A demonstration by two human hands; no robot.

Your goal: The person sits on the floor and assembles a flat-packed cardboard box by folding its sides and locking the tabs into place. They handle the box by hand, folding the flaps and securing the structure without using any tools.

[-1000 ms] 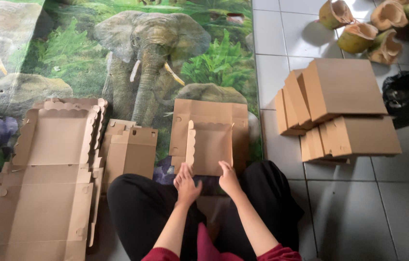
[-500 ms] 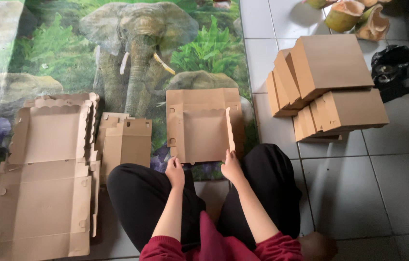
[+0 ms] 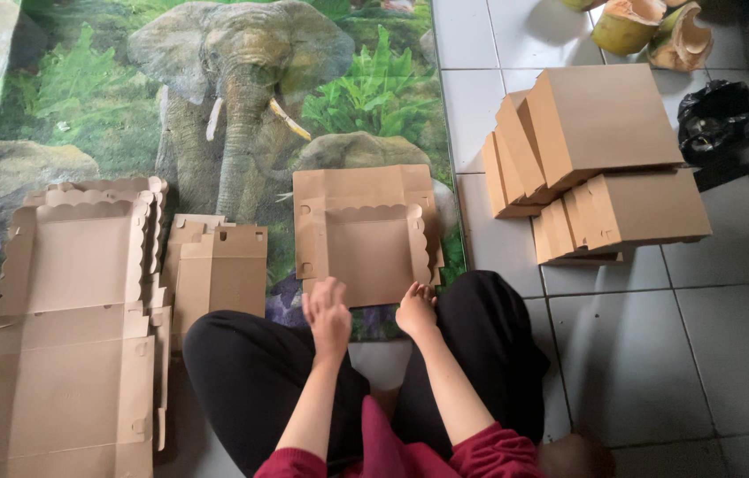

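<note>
Both hands (image 3: 373,312) rest at the flat box's (image 3: 366,235) near edge.

A person in black trousers and red sleeves sits on the floor. The left hand (image 3: 328,312) hovers just above the near edge of a flat cardboard box blank (image 3: 366,237) with scalloped flaps, lying on an elephant-print mat (image 3: 242,97). The right hand (image 3: 415,310) rests on that same edge. Left lies a pile of unfolded blanks (image 3: 73,336); far right, on white tiles, stand stacked folded boxes (image 3: 596,159).
</note>
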